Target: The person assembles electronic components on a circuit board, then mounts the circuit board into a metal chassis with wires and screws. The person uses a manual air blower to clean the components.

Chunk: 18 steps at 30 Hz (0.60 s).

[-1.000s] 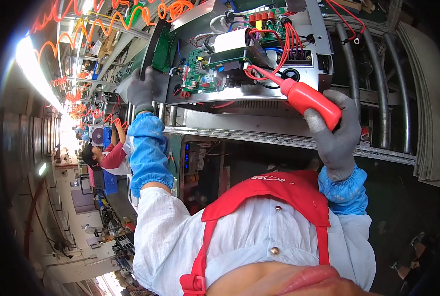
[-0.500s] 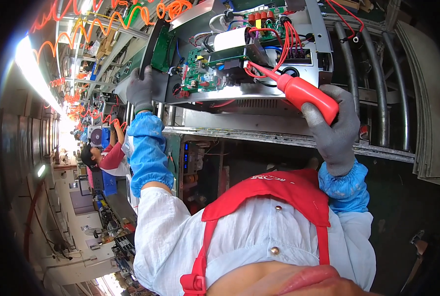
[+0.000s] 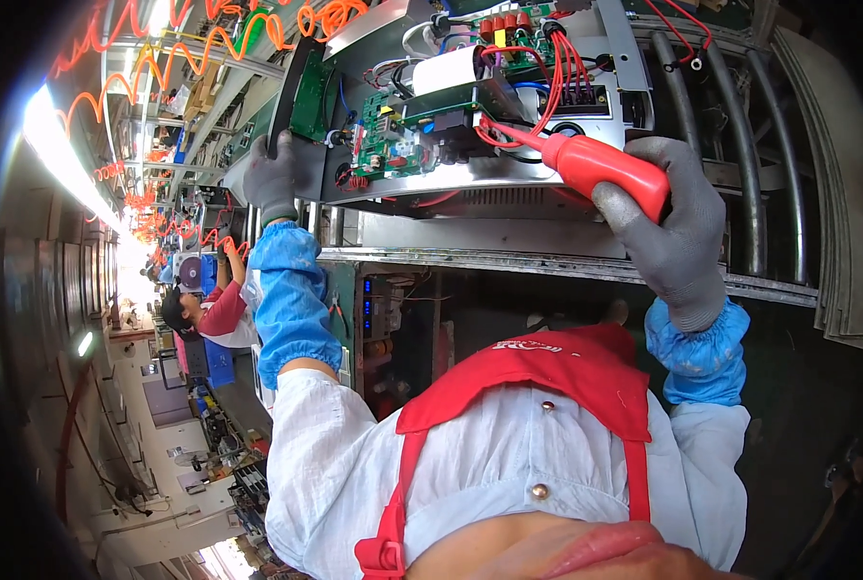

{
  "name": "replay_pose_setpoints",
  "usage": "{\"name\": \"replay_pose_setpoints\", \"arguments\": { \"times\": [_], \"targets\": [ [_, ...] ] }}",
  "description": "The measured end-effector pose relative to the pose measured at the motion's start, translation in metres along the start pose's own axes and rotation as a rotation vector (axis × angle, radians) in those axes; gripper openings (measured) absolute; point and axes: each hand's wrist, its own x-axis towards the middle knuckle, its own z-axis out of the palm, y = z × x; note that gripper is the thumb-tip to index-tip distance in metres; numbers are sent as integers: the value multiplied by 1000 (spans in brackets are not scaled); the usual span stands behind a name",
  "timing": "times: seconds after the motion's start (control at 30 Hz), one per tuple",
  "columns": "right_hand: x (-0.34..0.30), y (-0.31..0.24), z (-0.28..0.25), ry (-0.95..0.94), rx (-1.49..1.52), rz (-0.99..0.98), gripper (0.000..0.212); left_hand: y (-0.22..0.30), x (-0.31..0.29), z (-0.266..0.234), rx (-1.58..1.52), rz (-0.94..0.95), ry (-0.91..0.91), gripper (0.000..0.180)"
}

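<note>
Two hands (image 3: 273, 181), bottle (image 3: 610, 176) (red) in right (image 3: 681, 232), tip (image 3: 511, 133) unclear

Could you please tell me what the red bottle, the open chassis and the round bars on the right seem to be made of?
Red bottle: likely plastic, smooth and slightly glossy, judging by its soft highlights.
Open chassis: probably sheet metal, as its thin walls shine silvery.
Round bars: apparently metal, dull grey with lighter streaks; whether coated, I cannot tell.

Red squeeze btl (image 3: 613, 177), tilted, nozzle (image 3: 516, 135) pointing L, nr red wires (image 3: 556, 82), open-top metal chassis (image 3: 441, 182) w/ grn PCBs (image 3: 377, 145)
</note>
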Motion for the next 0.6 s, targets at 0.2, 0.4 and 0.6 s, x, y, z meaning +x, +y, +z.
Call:
{"name": "replay_pose_setpoints", "arguments": {
  "times": [0.2,0.4,0.6],
  "targets": [
    [4,-1,-3,-26,-12,-18,29,3,0,-1,7,9,2,63],
    [1,-2,2,-4,16,-30,30,5,-3,-7,-12,-47,-6,62],
    [-23,-4,1,132,209,296,33,4,-3,-1,8,-46,-13,62]
  ]
}}
